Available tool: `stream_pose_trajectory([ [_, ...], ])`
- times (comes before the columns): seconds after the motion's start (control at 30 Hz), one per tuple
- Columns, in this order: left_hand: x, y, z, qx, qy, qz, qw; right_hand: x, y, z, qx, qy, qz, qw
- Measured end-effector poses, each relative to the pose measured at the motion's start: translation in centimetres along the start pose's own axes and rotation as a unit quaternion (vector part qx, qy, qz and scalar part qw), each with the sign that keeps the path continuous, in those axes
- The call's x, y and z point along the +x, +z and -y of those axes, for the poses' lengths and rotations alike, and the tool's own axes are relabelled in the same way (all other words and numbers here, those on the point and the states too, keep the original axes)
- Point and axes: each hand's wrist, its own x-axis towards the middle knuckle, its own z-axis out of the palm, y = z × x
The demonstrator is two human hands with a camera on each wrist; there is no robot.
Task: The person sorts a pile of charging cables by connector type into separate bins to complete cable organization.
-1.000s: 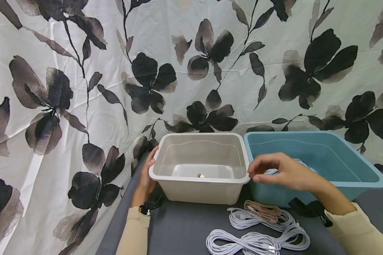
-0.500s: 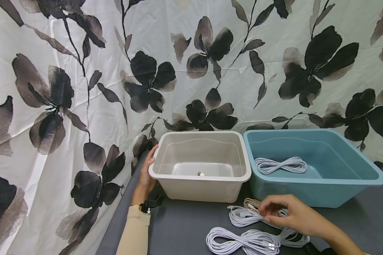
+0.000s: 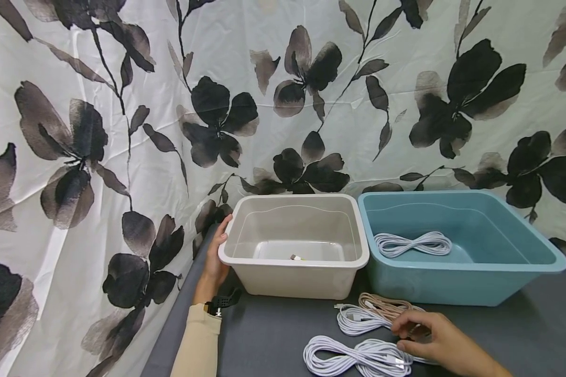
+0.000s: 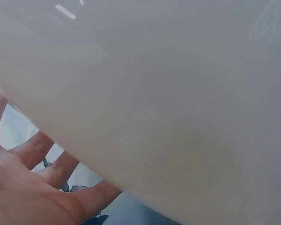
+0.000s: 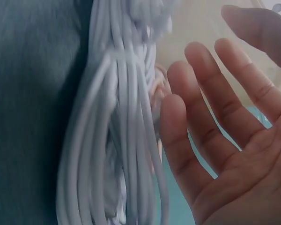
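On the left, my left hand (image 3: 215,264) rests against the side of a beige plastic bin (image 3: 297,283). Its fingers lie extended along the bin wall (image 4: 154,108) in the left wrist view. My right hand (image 3: 431,335) hovers at coiled cables on the dark surface, its fingers loosely bent and holding nothing. Close beside those fingers is a white cable coil (image 5: 117,117) in the right wrist view. Nearest the camera lies a figure-eight white cable (image 3: 358,356); behind it are another white cable (image 3: 351,323) and a brown cable (image 3: 382,305), partly hidden by the hand.
To the right of the beige bin stands a blue bin (image 3: 453,285) with a bundled white cable (image 3: 412,244) inside. A small light piece (image 3: 296,257) shows low inside the beige bin. A floral curtain (image 3: 283,104) hangs behind both.
My right hand has come down from between the bins to the cables, then shifted slightly right and nearer the camera. The blue bin's cable is now uncovered. My left hand stays put.
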Motion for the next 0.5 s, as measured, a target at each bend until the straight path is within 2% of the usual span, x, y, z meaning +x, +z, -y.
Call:
stream_pose_trajectory([
  [0.17, -0.1, -0.2, 0.0, 0.000, -0.002, 0.002, 1.0000, 0.7, 1.6, 0.6, 0.001, -0.019, -0.003, 1.000],
  [0.33, -0.2, -0.4, 0.1, 0.002, 0.001, 0.005, 1.0000, 1.8, 3.6, 0.9, -0.018, -0.070, -0.006, 0.997],
  [0.43, -0.2, -0.4, 0.1, 0.003, 0.003, 0.007, 1.0000, 2.5, 4.7, 0.9, -0.057, -0.104, -0.011, 0.993],
  [0.5, -0.2, -0.4, 0.1, 0.002, 0.001, 0.008, 1.0000, 2.9, 5.4, 1.1, -0.083, -0.100, -0.004, 0.991],
])
